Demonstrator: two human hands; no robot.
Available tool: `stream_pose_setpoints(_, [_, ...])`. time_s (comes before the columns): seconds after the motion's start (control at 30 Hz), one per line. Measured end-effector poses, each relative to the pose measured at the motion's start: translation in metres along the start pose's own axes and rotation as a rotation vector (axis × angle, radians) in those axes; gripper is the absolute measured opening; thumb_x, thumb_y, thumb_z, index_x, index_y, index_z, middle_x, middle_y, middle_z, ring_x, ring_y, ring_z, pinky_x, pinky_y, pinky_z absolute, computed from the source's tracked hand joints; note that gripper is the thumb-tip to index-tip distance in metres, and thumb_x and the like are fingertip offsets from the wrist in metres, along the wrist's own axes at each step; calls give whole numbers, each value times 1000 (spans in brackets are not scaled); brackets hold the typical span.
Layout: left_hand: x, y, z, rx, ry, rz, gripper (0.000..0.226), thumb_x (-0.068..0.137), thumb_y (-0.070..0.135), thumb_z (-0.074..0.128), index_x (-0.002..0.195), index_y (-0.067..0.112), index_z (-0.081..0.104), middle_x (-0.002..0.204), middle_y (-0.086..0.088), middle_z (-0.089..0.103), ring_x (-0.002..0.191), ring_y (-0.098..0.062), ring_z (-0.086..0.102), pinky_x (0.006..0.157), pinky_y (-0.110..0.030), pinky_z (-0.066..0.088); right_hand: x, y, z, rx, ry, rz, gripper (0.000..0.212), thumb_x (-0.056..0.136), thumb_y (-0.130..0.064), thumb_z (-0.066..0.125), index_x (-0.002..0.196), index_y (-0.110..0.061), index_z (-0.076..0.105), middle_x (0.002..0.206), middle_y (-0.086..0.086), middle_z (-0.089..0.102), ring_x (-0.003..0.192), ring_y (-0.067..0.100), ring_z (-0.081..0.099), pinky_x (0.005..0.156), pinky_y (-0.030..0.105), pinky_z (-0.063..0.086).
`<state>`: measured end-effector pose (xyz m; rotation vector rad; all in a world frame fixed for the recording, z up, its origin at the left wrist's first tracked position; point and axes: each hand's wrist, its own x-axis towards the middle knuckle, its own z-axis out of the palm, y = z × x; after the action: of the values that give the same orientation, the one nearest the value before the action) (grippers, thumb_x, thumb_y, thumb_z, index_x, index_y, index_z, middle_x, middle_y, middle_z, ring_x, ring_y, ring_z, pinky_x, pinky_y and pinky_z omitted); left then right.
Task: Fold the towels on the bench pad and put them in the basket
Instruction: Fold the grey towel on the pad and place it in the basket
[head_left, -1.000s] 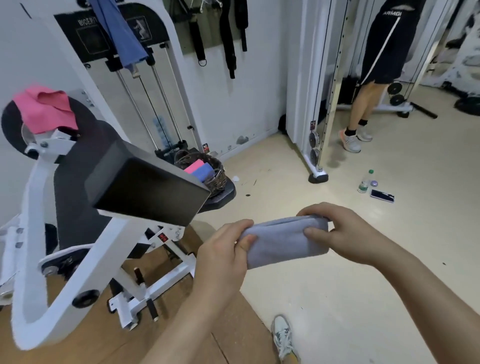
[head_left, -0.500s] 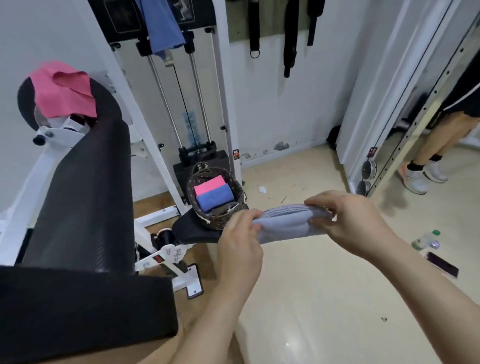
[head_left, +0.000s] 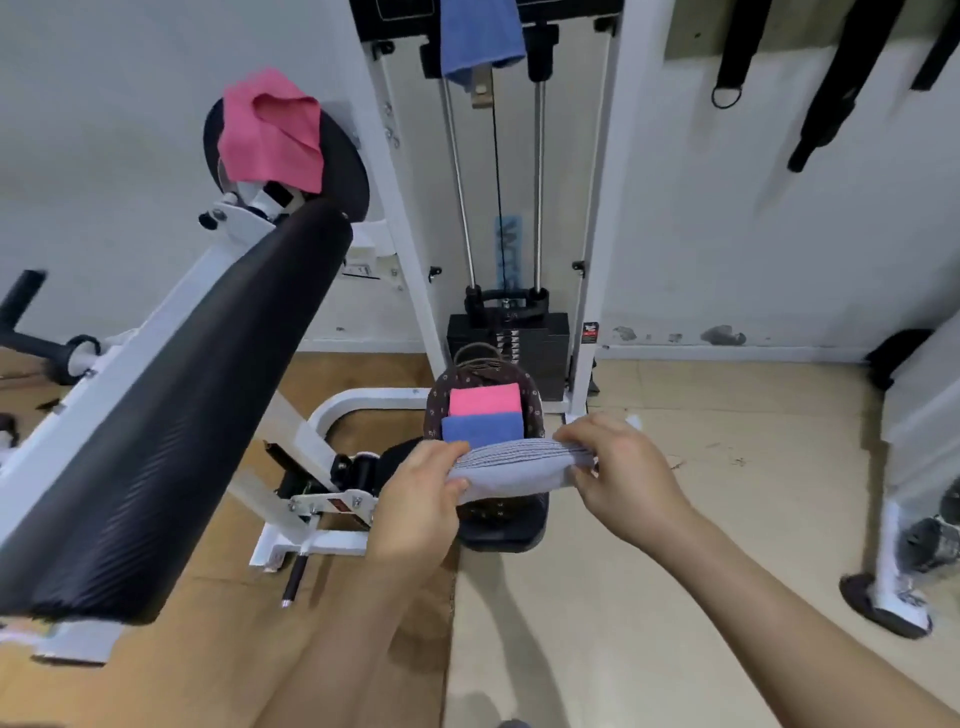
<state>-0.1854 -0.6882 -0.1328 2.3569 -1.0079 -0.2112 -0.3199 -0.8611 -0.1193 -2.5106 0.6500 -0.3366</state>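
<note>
My left hand (head_left: 415, 499) and right hand (head_left: 618, 467) pinch the folded grey towel (head_left: 514, 467), fingers (head_left: 441, 454) curled; I should keep it level, slotting it into the basket (head_left: 432, 410) beside the blue towel (head_left: 480, 428).

Left hand (head_left: 415, 499) and right hand (head_left: 623, 478) bare, mid-frame. Left forearm (head_left: 332, 649) and right forearm (head_left: 779, 597) bare down to the bottom and lower-right frame edges. Grey patch (head_left: 511, 723) at bottom centre, too cropped to tell what it is.

Folded grey towel (head_left: 511, 467) held over basket (head_left: 535, 410) (pink (head_left: 484, 399), blue towels (head_left: 482, 429) inside).
</note>
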Motion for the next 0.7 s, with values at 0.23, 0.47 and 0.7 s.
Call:
stream_pose_setpoints(0.23, [64,-4,15,196,-397,-33,70,75,53,64,136,32,38,121,8,49,117,-17,45,93,-41,44,103,-2,13,-169,-322,-352,36,73,-13,59,107,-24,66,104,-5,60,103,22,52,86,37,44])
stream_pose_setpoints(0.47, [144,-37,30,-459,-79,-261,18,79,27,76,85,38,63,78,13,69,75,-4,64,64,-21,50,190,5,54,298,-402,-170,62,72,-18,74,128,-33,52,120,-10,50,113,7,50,94,23,43])
stream_pose_setpoints(0.7, [177,-80,71,-1230,197,-833,22,87,4,68,108,9,62,104,-8,72,95,-24,70,72,-34,59,201,50,117,833,-753,540,83,71,-31,83,140,-35,36,130,-3,57,111,14,63,95,34,52])
